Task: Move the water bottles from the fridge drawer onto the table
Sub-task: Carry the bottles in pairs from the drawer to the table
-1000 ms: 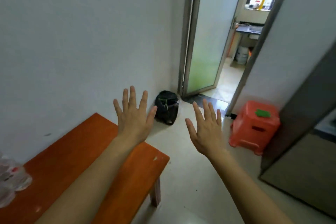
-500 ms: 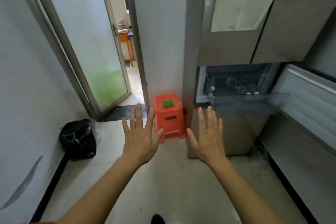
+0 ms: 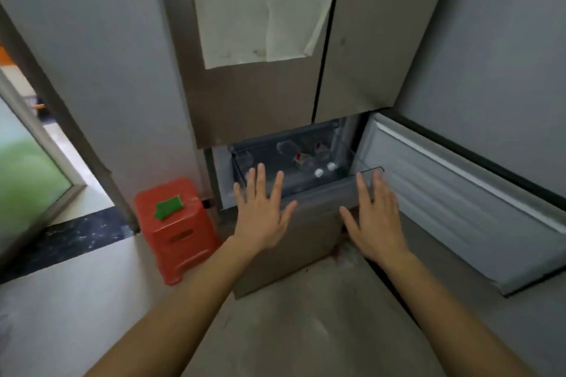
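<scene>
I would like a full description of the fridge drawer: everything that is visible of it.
The fridge drawer is a clear, greyish plastic bin. It is pulled out below the closed upper doors, beside an open lower door. Water bottles with white caps lie on their sides inside, toward its right. The left hand and right hand, fingers straight, overlap its front wall. Whether they touch it cannot be told.

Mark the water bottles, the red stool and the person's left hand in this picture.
water bottles (image 3: 307,162), head view, on the body of the red-labelled bottle.
red stool (image 3: 183,254), head view, on its front side.
left hand (image 3: 260,217), head view, on the back of the hand.
</scene>
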A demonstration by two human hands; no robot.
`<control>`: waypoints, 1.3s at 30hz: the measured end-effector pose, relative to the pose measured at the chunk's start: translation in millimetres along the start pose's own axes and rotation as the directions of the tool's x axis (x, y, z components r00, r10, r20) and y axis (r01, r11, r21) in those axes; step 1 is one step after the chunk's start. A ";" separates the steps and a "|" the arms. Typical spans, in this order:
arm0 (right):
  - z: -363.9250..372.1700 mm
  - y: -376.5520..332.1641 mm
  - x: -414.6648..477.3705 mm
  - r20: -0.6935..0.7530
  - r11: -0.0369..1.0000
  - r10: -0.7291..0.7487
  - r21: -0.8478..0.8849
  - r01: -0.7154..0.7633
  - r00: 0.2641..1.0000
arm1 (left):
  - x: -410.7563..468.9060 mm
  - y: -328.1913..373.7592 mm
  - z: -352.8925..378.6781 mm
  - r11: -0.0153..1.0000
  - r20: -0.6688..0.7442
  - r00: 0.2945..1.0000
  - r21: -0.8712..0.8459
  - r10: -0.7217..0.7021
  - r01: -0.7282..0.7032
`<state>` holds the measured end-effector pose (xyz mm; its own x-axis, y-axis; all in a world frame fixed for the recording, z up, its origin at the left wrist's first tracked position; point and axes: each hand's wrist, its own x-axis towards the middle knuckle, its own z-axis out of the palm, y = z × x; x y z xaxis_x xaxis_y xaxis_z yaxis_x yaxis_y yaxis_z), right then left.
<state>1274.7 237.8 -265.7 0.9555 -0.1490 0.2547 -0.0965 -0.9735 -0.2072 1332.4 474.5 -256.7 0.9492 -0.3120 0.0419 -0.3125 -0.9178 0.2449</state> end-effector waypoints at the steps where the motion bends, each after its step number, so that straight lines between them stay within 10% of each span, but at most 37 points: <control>1: 0.5 10.7 10.8 -0.001 0.999 0.033 0.008 -0.033 0.999 | 19.4 5.8 3.7 1.000 0.023 1.000 0.005 0.020 -0.020; 15: 104.2 104.1 228.2 0.309 0.966 -0.046 0.256 -0.037 0.950 | 199.3 40.7 91.5 0.992 0.261 0.957 0.016 -0.128 0.129; 23: 187.8 121.1 323.4 0.825 0.995 -0.085 0.097 0.007 0.558 | 242.8 53.0 132.4 0.938 0.413 0.847 0.056 -0.335 0.343; 39: 211.9 134.2 319.5 0.868 0.991 -0.033 -0.035 0.127 0.496 | 337.0 80.1 197.5 0.950 0.602 0.768 -0.047 -0.221 0.310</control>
<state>1626.0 96.2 -412.2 0.7187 0.1088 -0.6868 0.0163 -0.9900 -0.1398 1619.7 247.4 -414.3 0.7749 -0.1846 -0.6046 -0.0010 -0.9567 0.2909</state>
